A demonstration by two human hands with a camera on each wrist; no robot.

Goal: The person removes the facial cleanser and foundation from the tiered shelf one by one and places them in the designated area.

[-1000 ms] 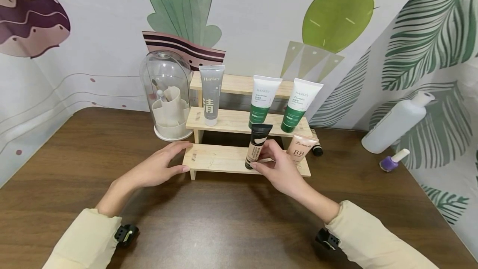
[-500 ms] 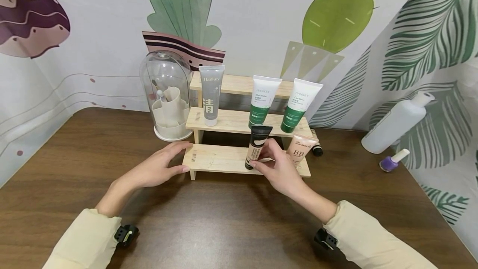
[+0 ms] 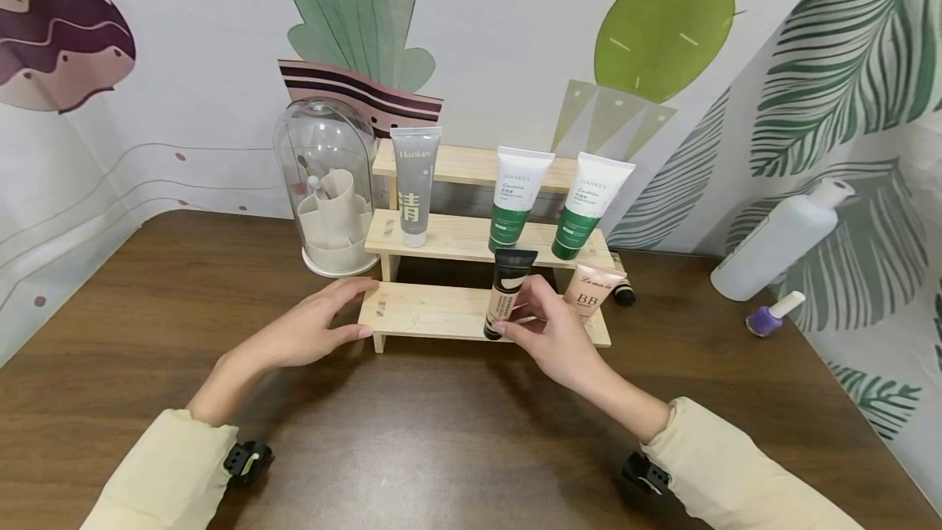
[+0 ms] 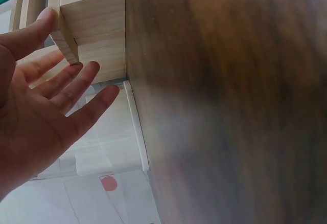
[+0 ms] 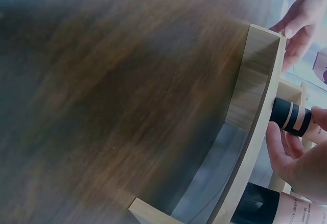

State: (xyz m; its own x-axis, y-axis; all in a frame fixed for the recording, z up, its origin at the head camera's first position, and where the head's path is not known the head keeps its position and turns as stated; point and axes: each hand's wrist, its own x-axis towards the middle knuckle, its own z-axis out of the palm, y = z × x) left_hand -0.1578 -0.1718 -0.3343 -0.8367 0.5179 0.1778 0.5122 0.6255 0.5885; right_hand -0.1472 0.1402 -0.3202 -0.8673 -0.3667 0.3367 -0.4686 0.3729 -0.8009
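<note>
My right hand (image 3: 555,338) pinches a small beige-and-black cosmetic tube (image 3: 506,294) between thumb and fingers. Its black cap, at the lower end, is at the front edge of the bottom step of a three-tier wooden shelf (image 3: 434,309); the right wrist view shows the cap (image 5: 280,112) right by that edge. A pink BB cream tube (image 3: 591,291) stands just right of this hand, partly hidden by it. At the shelf's left end, my left hand (image 3: 312,330) has thumb and fingers spread around the bottom step's corner, holding no tube.
On the middle step stand a grey tube (image 3: 415,186) and two green-and-white tubes (image 3: 519,199). Left of the shelf is a clear domed brush holder (image 3: 327,195). A white bottle (image 3: 780,240) and purple nail polish (image 3: 767,319) stand right; a dark-capped item (image 3: 622,291) lies behind the shelf's right end.
The small tube's lower end has shifted slightly toward the front edge of the bottom step, with my right hand still pinching it. My left hand has stayed at the shelf corner.
</note>
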